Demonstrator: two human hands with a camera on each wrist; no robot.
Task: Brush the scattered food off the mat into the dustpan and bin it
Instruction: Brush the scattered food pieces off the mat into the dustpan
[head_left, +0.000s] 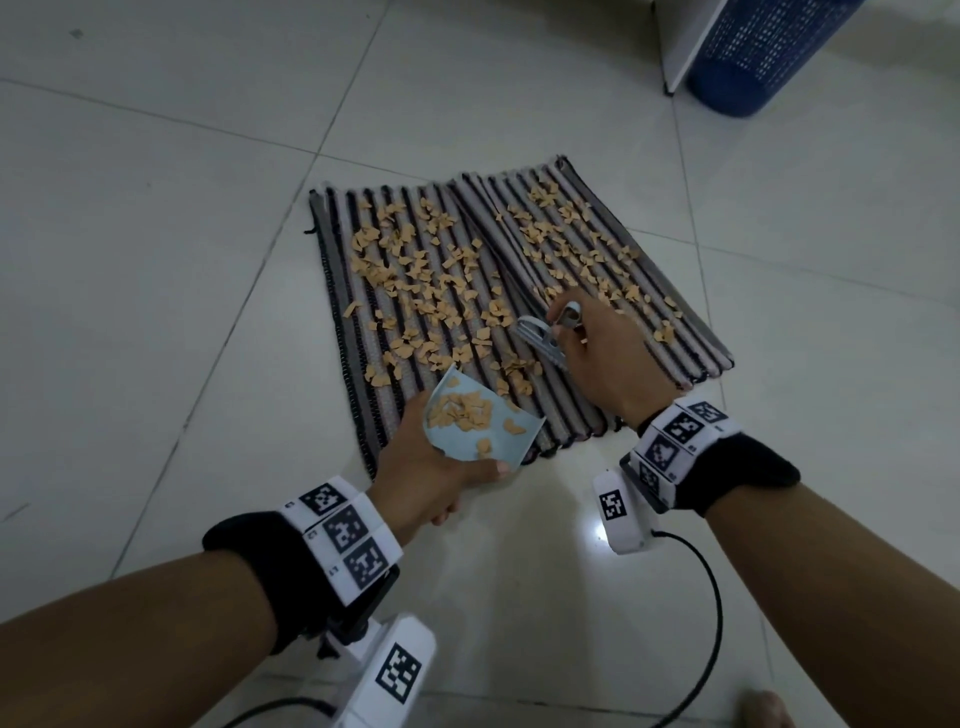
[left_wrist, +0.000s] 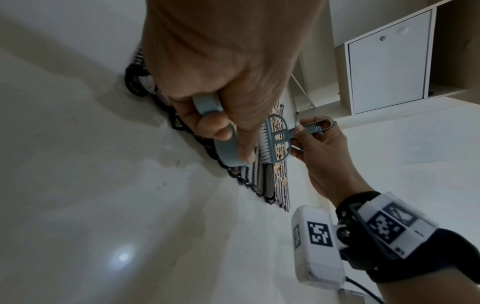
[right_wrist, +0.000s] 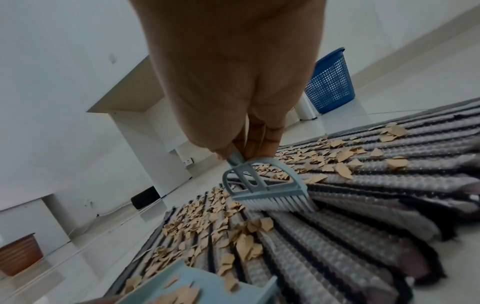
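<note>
Two hands work together: the right hand (head_left: 602, 358) grips the small brush (right_wrist: 270, 192) by its handle, bristles down on the striped mat (head_left: 670, 332), while the left hand (head_left: 436, 467) holds the dustpan (head_left: 498, 431) at the mat's near edge, some crumbs (head_left: 415, 270) already in it (most still lie scattered). Sweeping is mid-way, I judge; next, draw crumbs towards the pan. The blue bin (head_left: 753, 57) stands well apart. No readable writing, only coded wrist markers.

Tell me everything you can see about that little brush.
The brush is small, pale blue-grey, plastic-looking, with an openwork fan-shaped head, a row of white bristles and a slim handle ending in a hanging hole. The right hand pinches the handle. It is tilted, bristles down on the mat, among the crumbs.
</note>
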